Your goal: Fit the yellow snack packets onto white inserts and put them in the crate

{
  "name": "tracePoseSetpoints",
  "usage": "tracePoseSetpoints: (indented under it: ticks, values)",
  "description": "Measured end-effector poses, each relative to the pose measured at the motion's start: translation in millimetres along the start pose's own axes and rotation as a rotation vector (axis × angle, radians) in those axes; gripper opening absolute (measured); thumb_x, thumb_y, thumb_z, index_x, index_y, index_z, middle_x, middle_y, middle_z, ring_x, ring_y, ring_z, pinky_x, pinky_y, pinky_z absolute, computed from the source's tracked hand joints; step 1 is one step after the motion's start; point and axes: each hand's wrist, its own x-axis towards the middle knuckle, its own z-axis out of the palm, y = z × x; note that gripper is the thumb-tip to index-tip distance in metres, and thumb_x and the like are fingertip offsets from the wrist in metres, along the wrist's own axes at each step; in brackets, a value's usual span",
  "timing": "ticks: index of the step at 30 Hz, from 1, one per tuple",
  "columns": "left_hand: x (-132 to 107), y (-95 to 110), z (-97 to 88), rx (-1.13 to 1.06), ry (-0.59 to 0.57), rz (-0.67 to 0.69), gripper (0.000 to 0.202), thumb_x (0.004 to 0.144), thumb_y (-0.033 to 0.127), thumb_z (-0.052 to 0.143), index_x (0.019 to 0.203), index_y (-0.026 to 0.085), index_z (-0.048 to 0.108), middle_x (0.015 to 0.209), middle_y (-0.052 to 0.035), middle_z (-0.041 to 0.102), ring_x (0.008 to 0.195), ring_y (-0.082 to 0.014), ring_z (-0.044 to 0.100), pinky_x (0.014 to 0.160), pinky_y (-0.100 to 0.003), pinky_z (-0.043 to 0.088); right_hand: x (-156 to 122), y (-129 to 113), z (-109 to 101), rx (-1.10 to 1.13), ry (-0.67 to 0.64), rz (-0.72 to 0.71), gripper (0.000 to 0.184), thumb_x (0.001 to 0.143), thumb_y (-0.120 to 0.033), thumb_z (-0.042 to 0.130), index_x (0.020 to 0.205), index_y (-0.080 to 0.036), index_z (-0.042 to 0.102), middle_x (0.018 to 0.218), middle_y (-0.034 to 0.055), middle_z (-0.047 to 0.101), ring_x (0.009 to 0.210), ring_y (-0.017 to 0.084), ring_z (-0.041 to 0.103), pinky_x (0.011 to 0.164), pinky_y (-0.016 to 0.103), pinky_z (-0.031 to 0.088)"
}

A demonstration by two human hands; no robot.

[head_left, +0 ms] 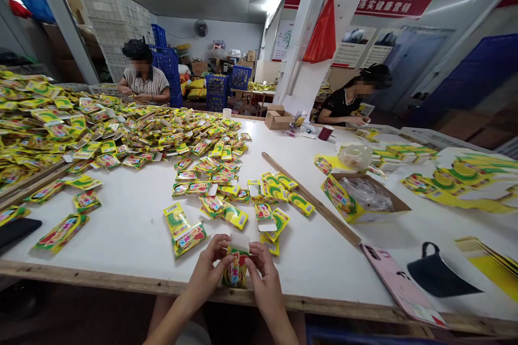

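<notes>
Between my two hands at the table's front edge is a small printed candy box [236, 267], yellow, green and red, with its white flap raised at the top. My left hand [211, 265] grips its left side, thumb on the printed front. On the right side, my right hand [262, 269] holds the same box with its thumb and fingers. Two similar boxes [188, 240] lie just left of my left hand. Several more boxes [269, 218] lie loosely beyond my right hand, some with white flaps showing.
A large heap of boxes [133, 129] covers the left and back. A wooden strip [309, 197] crosses the white table [137, 232]. To the right are an open carton [348, 205] with clear plastic, a pink phone [400, 280] and a dark mask [439, 275]. Two people [148, 83] sit opposite.
</notes>
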Motion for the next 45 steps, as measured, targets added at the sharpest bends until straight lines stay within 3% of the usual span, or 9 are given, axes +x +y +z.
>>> tracePoseSetpoints:
  ticks: [4,7,12,18,29,36,40,43,45]
  values:
    - [3.4,-2.1,-5.1,0.061,-0.013,0.020,0.017,0.086,0.032,0.058,0.096,0.019,0.063,0.092,-0.0054,0.069,0.089,-0.0220,0.065,0.081,-0.032,0.051,14.0,-5.5,0.4,-0.138,-0.122,-0.064,0.017,0.088,-0.032,0.056,0.095,-0.021,0.067,0.094,0.0068,0.071,0.087,0.022,0.067,0.078,0.031,0.054]
    - [6.9,-2.7,-5.4,0.061,0.012,0.044,0.016,0.087,0.032,0.057,0.094,0.019,0.065,0.097,-0.0065,0.069,0.095,-0.0228,0.065,0.085,-0.033,0.051,22.7,-4.4,6.3,-0.148,-0.096,-0.087,0.016,0.087,-0.030,0.056,0.086,-0.020,0.067,0.088,0.0062,0.070,0.085,0.022,0.066,0.076,0.030,0.053]
    - [9.0,-4.0,-1.5,-0.042,0.079,0.078,0.026,0.086,0.029,0.059,0.110,0.022,0.056,0.106,-0.0070,0.068,0.100,-0.0224,0.064,0.089,-0.036,0.051,24.5,1.8,12.8,-0.039,0.006,-0.073,0.021,0.087,-0.028,0.056,0.105,-0.020,0.062,0.094,0.0056,0.069,0.086,0.021,0.066,0.078,0.031,0.053]
    - [7.6,7.4,0.0,0.116,0.056,0.092,0.014,0.088,0.029,0.056,0.092,0.018,0.065,0.094,-0.0074,0.070,0.090,-0.0220,0.065,0.082,-0.033,0.051,20.8,-9.4,6.5,-0.111,-0.115,-0.149,0.012,0.086,-0.026,0.059,0.089,-0.020,0.069,0.093,0.0061,0.068,0.090,0.021,0.064,0.077,0.028,0.051]
    - [18.2,6.1,3.4,0.071,0.149,0.008,0.018,0.085,0.033,0.059,0.082,0.016,0.064,0.078,-0.0032,0.067,0.074,-0.0185,0.062,0.069,-0.028,0.049,32.2,-16.1,12.2,-0.131,-0.056,0.021,0.019,0.084,-0.035,0.060,0.078,-0.018,0.065,0.070,0.0024,0.066,0.065,0.018,0.060,0.061,0.025,0.047]
    - [7.9,-3.1,-2.3,0.136,0.099,0.070,0.017,0.084,0.032,0.062,0.091,0.018,0.070,0.088,-0.0063,0.071,0.085,-0.0221,0.065,0.076,-0.032,0.051,17.0,-10.1,6.7,-0.043,-0.120,0.026,0.019,0.085,-0.034,0.059,0.089,-0.018,0.068,0.087,0.0067,0.072,0.083,0.023,0.067,0.074,0.030,0.051]
    - [5.5,-1.3,-3.0,0.252,0.077,0.158,0.016,0.087,0.028,0.058,0.092,0.021,0.071,0.091,-0.0067,0.071,0.089,-0.0221,0.065,0.082,-0.034,0.051,13.2,-10.0,10.7,-0.066,-0.082,-0.002,0.022,0.084,-0.037,0.059,0.086,-0.018,0.070,0.086,0.0077,0.073,0.082,0.024,0.068,0.074,0.032,0.052]
    - [3.8,-2.1,-20.6,0.409,0.093,0.193,0.022,0.088,0.029,0.056,0.106,0.023,0.067,0.106,-0.0082,0.069,0.102,-0.0240,0.063,0.090,-0.038,0.049,9.2,-18.0,-12.3,-0.178,0.040,-0.065,0.026,0.084,-0.041,0.057,0.083,-0.019,0.070,0.084,0.0074,0.073,0.080,0.024,0.067,0.075,0.031,0.053]
    - [3.2,-5.3,-44.4,0.566,0.174,0.193,0.032,0.085,0.029,0.059,0.117,0.024,0.060,0.119,-0.0103,0.063,0.113,-0.0272,0.057,0.097,-0.043,0.045,2.9,-26.3,-52.8,-0.318,0.143,-0.074,0.029,0.083,-0.045,0.055,0.082,-0.021,0.070,0.084,0.0068,0.073,0.079,0.024,0.067,0.073,0.030,0.054]
